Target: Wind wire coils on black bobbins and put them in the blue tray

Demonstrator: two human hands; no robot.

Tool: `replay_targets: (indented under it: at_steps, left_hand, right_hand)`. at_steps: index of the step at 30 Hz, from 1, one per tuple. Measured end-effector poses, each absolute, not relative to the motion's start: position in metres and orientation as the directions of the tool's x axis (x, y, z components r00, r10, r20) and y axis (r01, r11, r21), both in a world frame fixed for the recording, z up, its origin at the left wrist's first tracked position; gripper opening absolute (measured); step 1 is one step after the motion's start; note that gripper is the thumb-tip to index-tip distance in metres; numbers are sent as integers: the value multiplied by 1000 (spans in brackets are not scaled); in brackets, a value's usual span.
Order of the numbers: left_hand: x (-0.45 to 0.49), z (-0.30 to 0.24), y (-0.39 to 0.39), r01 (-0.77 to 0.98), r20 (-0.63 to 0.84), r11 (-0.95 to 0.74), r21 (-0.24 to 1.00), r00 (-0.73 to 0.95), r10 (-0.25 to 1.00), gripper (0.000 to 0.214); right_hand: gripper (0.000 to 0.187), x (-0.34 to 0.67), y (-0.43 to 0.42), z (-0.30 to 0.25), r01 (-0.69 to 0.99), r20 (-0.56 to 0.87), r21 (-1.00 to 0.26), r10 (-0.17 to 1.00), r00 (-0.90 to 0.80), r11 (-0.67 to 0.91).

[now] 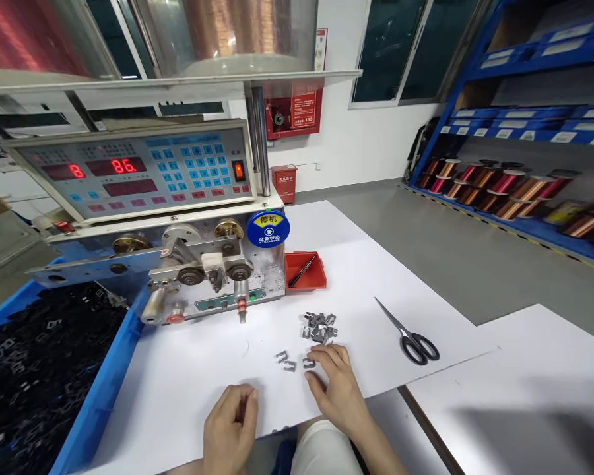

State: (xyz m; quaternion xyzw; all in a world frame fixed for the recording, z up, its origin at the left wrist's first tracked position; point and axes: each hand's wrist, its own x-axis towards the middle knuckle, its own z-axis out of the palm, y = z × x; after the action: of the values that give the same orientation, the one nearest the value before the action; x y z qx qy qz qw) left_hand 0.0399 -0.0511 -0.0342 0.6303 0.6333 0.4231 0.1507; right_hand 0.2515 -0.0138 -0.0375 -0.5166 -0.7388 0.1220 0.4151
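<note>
A small heap of grey metal clips point(319, 326) lies on the white table point(193, 376) in front of the winding machine point(178, 224). Three loose clips point(290, 361) lie nearer to me. My right hand point(334, 386) rests on the table with its fingers bent down, the fingertips touching the loose clip at the right. Near the table's front edge my left hand point(230, 425) has its fingers curled in towards the thumb; whether it holds anything is hidden.
Black-handled scissors point(408, 333) lie to the right of the clips. A small red tray point(305, 270) with a pen stands beside the machine. A blue bin point(39, 376) of dark parts fills the left. Blue shelves with copper wire spools point(499, 185) stand at right.
</note>
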Motion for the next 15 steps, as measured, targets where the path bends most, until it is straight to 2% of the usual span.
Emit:
replay_targets:
  at_steps: [4, 10, 15]
  left_hand:
    - [39, -35, -51, 693, 360, -162, 702, -150, 921, 28]
    - [38, -37, -51, 714, 368, -171, 679, -129, 921, 29]
    - [39, -37, -50, 725, 388, -178, 666, -132, 912, 31]
  right_hand:
    - [21, 248, -13, -44, 706, 544, -560, 835, -82, 434]
    - [18, 244, -13, -41, 702, 532, -542, 836, -138, 461]
    - [16, 256, 1, -43, 801, 647, -470, 762, 26, 372]
